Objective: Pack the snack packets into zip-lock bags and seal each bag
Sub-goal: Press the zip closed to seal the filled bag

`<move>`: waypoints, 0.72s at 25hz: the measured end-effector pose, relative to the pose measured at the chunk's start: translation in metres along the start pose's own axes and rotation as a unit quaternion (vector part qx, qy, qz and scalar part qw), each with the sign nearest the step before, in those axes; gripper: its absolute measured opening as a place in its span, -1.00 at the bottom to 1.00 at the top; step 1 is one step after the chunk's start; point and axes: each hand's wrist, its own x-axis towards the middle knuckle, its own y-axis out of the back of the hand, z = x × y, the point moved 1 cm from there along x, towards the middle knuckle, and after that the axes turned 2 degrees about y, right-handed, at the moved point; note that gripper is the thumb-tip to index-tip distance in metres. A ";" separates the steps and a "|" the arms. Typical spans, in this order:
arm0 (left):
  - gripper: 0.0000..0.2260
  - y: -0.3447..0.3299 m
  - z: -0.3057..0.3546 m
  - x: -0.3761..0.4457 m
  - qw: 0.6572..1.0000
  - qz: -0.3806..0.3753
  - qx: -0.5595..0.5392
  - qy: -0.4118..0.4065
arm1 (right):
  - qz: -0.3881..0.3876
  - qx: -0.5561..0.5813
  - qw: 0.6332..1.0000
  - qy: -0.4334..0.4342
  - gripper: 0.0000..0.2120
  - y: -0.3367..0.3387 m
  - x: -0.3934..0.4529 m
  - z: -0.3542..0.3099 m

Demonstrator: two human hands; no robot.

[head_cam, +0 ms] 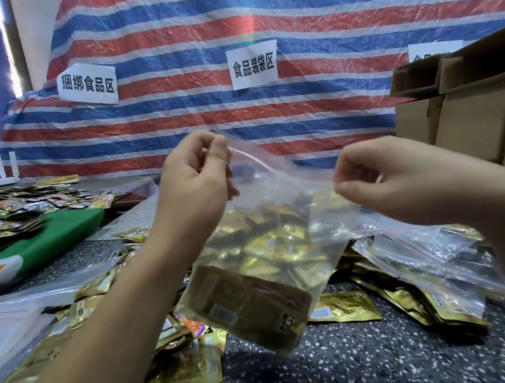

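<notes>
A clear zip-lock bag hangs in the air above the table, with gold snack packets lying in its bottom. My left hand pinches the bag's top left corner at the zip strip. My right hand pinches the top right corner. The zip strip runs slack between the two hands. Loose gold snack packets lie scattered on the dark speckled table under and around the bag.
Filled zip-lock bags are piled at the right. Empty clear bags lie at the left. A green cloth and more packets sit at far left. Cardboard boxes stand at back right before a striped tarp.
</notes>
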 end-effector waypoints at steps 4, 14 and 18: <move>-0.78 -0.018 0.000 -0.012 0.996 -0.083 -0.036 0.007 | -0.039 -0.018 0.998 0.034 -0.64 -0.014 -0.003 -0.020; -0.78 -0.035 -0.007 -0.029 0.990 -0.086 0.099 -0.053 | -0.186 0.120 0.975 0.000 -0.94 -0.089 0.017 -0.020; -0.83 -0.032 -0.012 -0.027 0.985 0.002 0.167 -0.049 | -0.066 0.298 0.946 -0.107 -0.80 -0.105 0.035 0.007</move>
